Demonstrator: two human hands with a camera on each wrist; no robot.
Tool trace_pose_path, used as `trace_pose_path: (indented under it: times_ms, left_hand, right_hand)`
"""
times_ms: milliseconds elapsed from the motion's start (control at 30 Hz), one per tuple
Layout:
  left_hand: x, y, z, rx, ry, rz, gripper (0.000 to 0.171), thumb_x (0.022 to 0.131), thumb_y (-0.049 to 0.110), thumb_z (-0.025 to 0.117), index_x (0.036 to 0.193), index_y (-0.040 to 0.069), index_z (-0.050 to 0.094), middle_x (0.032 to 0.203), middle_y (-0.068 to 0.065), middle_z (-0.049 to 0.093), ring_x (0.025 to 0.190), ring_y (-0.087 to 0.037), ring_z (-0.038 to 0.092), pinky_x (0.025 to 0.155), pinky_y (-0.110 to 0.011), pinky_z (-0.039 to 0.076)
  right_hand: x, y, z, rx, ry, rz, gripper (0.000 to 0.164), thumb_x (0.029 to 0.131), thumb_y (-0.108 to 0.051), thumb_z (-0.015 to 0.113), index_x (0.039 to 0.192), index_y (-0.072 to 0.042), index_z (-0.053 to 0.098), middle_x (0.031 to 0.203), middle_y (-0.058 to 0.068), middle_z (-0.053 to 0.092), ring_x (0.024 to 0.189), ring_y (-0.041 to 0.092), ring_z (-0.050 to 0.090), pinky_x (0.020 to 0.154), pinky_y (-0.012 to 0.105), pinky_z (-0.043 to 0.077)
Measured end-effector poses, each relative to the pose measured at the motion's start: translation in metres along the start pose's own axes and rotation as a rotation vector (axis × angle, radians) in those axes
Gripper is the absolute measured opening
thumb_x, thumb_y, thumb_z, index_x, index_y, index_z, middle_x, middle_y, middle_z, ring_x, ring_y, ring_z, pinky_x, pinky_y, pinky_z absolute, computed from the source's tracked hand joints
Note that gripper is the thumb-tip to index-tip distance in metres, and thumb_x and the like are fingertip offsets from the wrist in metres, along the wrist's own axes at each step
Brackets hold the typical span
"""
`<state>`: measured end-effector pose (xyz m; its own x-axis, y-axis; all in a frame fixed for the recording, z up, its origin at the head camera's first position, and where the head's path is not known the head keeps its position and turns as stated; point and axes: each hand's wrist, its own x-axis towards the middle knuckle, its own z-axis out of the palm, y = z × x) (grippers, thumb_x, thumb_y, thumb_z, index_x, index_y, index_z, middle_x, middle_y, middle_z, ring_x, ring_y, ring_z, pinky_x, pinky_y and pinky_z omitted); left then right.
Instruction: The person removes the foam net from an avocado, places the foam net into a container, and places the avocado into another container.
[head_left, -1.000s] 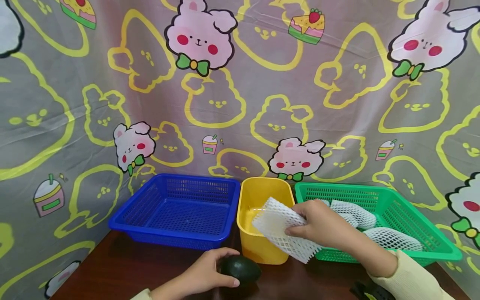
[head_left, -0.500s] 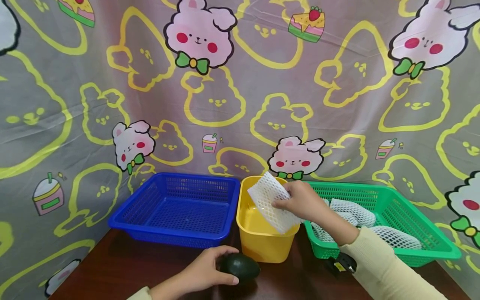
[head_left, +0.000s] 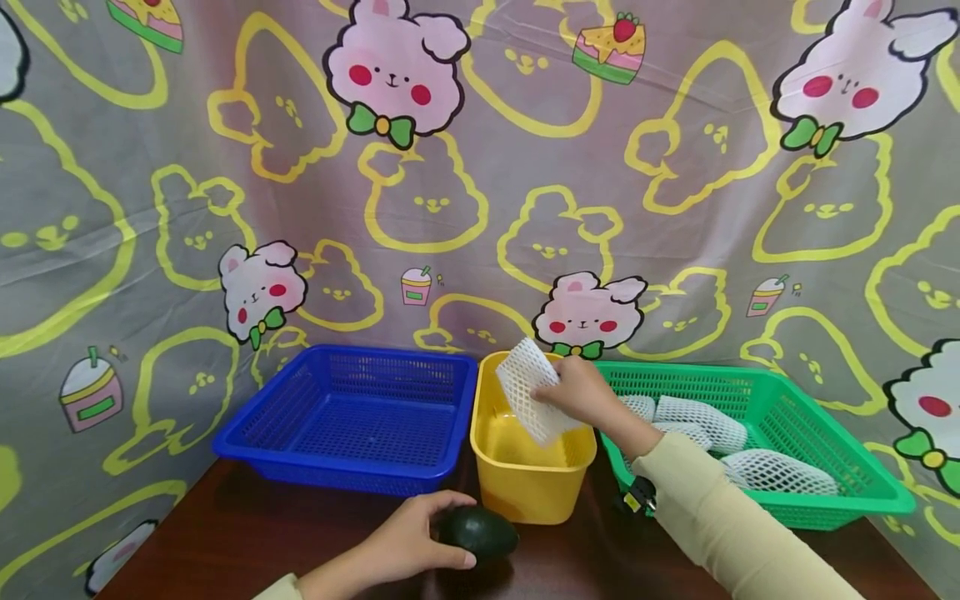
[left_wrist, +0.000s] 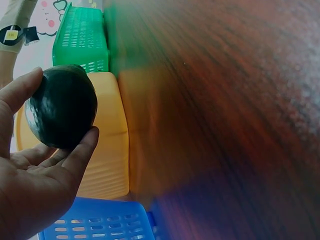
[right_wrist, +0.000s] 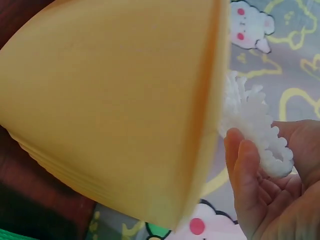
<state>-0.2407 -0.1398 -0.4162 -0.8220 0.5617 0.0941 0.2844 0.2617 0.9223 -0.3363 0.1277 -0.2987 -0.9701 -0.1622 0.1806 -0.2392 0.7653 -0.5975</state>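
A dark green avocado [head_left: 478, 533] is gripped by my left hand [head_left: 416, 537], low in front of the yellow bin [head_left: 525, 492]. In the left wrist view, thumb and fingers curl round the glossy avocado [left_wrist: 62, 107] from either side. My right hand [head_left: 581, 392] pinches a white foam net sleeve [head_left: 528, 387] by one end above the bin's mouth, and the sleeve slants down over the opening. From the right wrist, the bin's wall [right_wrist: 115, 100] fills much of the view, with the foam net sleeve [right_wrist: 255, 125] between thumb and fingers beyond the rim.
On the left stands a blue basket [head_left: 442, 477] with nothing in it. Several net-wrapped items [head_left: 780, 472] lie in the green basket [head_left: 862, 504] on the right. A patterned curtain [head_left: 480, 208] hangs behind the dark wooden table [head_left: 225, 533].
My right hand has carried the foam net sleeve up and away, from the bin's near right side to over its opening. The left hand and avocado have stayed nearly still.
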Motion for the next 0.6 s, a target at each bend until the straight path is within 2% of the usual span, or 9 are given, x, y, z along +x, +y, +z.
trace_pose_path:
  times_ms: [200,467,600]
  left_hand:
    - [0.000,0.000,-0.001,-0.013,-0.013,0.005,0.056,0.076,0.016,0.082,0.125,0.003,0.058,0.107,-0.004,0.065,0.089,-0.013,0.066,0.072,-0.025,0.054]
    - [-0.001,0.000,-0.001,-0.018,-0.007,0.006,0.057,0.076,0.013,0.082,0.126,0.000,0.057,0.108,-0.005,0.065,0.088,-0.012,0.066,0.070,-0.025,0.054]
    - [0.000,-0.001,-0.001,-0.027,-0.008,0.001,0.057,0.076,0.013,0.081,0.126,0.000,0.057,0.108,-0.005,0.065,0.088,-0.012,0.066,0.071,-0.025,0.054]
  right_hand:
    - [0.009,0.007,0.009,0.015,-0.011,0.064,0.026,0.083,-0.019,0.075,0.090,0.005,0.065,0.074,0.010,0.064,0.059,0.019,0.062,0.053,0.033,0.054]
    - [0.015,0.017,0.017,0.047,-0.016,0.144,0.039,0.081,-0.016,0.074,0.106,0.009,0.057,0.086,0.016,0.064,0.065,0.024,0.063,0.051,0.033,0.054]
    - [0.019,0.017,0.022,0.059,-0.010,0.170,0.045,0.080,-0.015,0.076,0.110,0.011,0.054,0.091,0.018,0.063,0.069,0.025,0.064,0.053,0.034,0.055]
